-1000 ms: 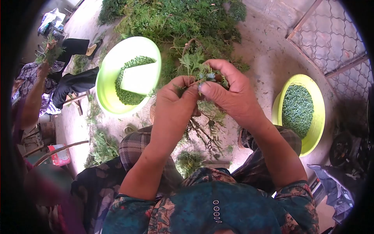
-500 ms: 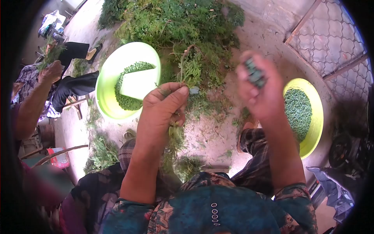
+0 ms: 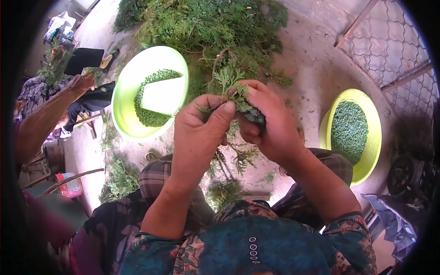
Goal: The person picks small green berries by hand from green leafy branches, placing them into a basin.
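In the middle of the head view, my left hand (image 3: 199, 130) is closed, pinching a leafy green sprig (image 3: 227, 80) between thumb and fingers. My right hand (image 3: 270, 121) touches the same sprig from the right, its fingers curled round several small blue-green berries (image 3: 255, 115). Stems hang below both hands. To the left stands a bright green basin (image 3: 123, 110) with green berries and a white piece in it. A yellow-green basin (image 3: 375, 137) to the right holds many blue-green berries.
A large heap of cut green branches (image 3: 206, 27) lies ahead on the floor. Another person's arm (image 3: 46, 112) reaches in at the left. Loose greenery (image 3: 121, 178) lies at the lower left. A metal mesh frame (image 3: 389, 46) stands at the upper right.
My right hand has moved left from near the right basin to the sprig, with berries still in it. The other person's arm at the left has moved to the right.
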Demonstrator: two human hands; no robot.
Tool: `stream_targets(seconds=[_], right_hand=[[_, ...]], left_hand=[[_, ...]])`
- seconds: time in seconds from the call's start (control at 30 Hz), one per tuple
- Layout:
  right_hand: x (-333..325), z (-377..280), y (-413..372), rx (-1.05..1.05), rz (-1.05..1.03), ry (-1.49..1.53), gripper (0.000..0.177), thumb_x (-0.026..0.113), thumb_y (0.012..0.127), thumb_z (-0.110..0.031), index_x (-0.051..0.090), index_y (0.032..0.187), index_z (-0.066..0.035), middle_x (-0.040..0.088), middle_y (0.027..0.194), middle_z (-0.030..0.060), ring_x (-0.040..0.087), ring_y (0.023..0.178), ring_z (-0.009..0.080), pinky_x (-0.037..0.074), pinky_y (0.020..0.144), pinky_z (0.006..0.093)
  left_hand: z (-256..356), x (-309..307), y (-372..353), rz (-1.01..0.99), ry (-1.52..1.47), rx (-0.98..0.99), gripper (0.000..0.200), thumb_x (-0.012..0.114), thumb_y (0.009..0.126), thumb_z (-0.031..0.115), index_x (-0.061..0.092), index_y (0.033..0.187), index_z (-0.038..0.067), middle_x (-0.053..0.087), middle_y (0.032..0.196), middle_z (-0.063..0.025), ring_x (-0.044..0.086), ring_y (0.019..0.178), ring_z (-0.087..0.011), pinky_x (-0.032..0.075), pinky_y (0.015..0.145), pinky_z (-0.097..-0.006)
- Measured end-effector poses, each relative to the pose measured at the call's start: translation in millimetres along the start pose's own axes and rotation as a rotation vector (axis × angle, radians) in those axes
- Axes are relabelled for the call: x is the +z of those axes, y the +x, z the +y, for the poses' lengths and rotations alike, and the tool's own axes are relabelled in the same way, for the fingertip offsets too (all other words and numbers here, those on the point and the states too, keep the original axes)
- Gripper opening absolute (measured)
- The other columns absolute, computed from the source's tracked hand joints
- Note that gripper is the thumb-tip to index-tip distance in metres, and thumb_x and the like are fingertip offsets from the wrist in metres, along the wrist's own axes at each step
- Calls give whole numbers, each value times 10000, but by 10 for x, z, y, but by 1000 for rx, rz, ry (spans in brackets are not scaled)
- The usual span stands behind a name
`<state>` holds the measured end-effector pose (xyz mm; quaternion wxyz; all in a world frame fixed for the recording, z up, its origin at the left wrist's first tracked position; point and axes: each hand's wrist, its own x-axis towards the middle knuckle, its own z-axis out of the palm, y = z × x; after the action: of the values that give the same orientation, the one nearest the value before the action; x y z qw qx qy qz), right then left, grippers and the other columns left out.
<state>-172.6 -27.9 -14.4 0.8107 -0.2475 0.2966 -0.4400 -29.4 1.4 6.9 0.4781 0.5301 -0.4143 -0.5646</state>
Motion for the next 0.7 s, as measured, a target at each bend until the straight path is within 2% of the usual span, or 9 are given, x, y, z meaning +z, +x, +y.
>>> stream_targets(seconds=[0.23,0.3,0.33,0.37,0.43,0.53,0.6,0.67,0.7], right_hand=[[47,-7,-31,-106,-25,-102,222,484,948,-223,507,1091,-54,479,706,-16,333,458,14,249,400,185],[-19,23,-36,-118,-109,-174,209,540,931,-201,529,1063,-40,505,751,-8,428,527,44,342,458,209],[-10,24,-32,-117,-108,-173,209,540,931,-201,529,1063,-40,505,751,-8,428,527,44,342,458,209],[8,14,-26,-179,-78,-382,205,565,919,-199,540,1034,-31,516,762,-2,465,579,71,381,509,232],[16,-20,-12,-237,-47,-592,205,591,907,-197,551,1006,-22,528,773,4,503,630,98,420,560,255],[-32,-84,24,-208,-99,-682,220,608,894,-217,555,956,-13,556,773,19,525,683,143,449,632,294],[-97,-53,79,-650,-163,-1116,207,596,896,-213,555,932,-13,564,754,28,526,678,147,446,630,295],[-184,-37,118,-655,-149,-1136,193,581,898,-207,560,931,-18,572,762,31,516,637,133,432,585,276],[-199,-44,113,-660,-137,-1158,180,566,901,-201,564,930,-23,581,769,34,506,595,119,417,541,257]], left_hand=[[2,142,-36,107,-143,19,123,595,911,191,544,848,99,549,704,42,439,520,-6,353,459,-146],[-14,113,-32,99,-118,40,125,592,913,194,548,848,97,539,690,44,435,516,-7,349,455,-145],[-21,95,-29,89,-92,61,127,589,914,197,552,849,94,529,675,46,430,512,-7,344,451,-144],[-11,81,-27,90,-92,59,127,589,914,197,552,849,94,529,675,46,430,512,-7,344,451,-144],[32,53,-23,95,-4,39,156,572,925,172,587,848,37,529,650,35,429,527,-6,362,452,-164],[117,-65,-9,23,-7,-70,154,585,913,162,606,842,28,514,636,41,422,528,-6,359,450,-164],[133,-120,2,25,56,-28,136,591,907,157,616,849,37,501,625,53,409,524,-2,360,457,-164],[171,-206,27,174,127,42,129,599,902,170,623,854,53,504,630,63,402,519,2,360,465,-163],[193,-213,14,154,95,2,127,603,898,183,623,860,64,512,639,67,401,508,4,365,474,-160]])
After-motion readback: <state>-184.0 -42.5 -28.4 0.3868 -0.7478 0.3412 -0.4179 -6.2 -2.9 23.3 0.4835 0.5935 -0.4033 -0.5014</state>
